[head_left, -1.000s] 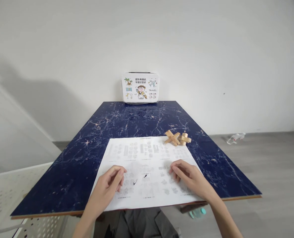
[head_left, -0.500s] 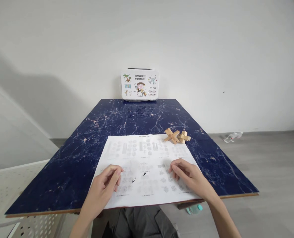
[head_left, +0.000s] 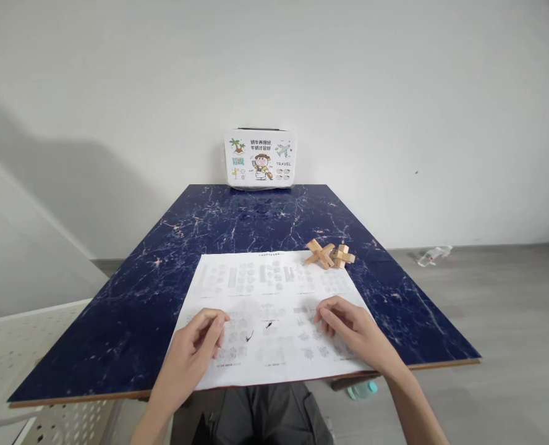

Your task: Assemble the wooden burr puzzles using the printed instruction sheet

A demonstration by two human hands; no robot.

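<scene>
A large white sheet of paper (head_left: 256, 296), printed with faint grey drawings, lies along the near edge of the table. On its left part rests my left hand (head_left: 203, 337), fingers loosely curled and nothing visible in them. My right hand (head_left: 344, 324) lies on the right part of the sheet in the same relaxed curl, holding nothing I can see. Between the hands are two small dark marks or slivers (head_left: 250, 335), too small to make out. Beyond my right hand, at the sheet's far right corner, sit a cross-shaped wooden puzzle (head_left: 319, 254) and a smaller wooden burr puzzle (head_left: 343, 256), side by side.
The table (head_left: 251, 219) has a dark blue marbled top. A white case (head_left: 260, 159) with cartoon prints stands at its far end against the wall. To the left is a white perforated surface (head_left: 0, 346). A bottle (head_left: 363, 389) and clear plastic (head_left: 434, 255) lie on the floor.
</scene>
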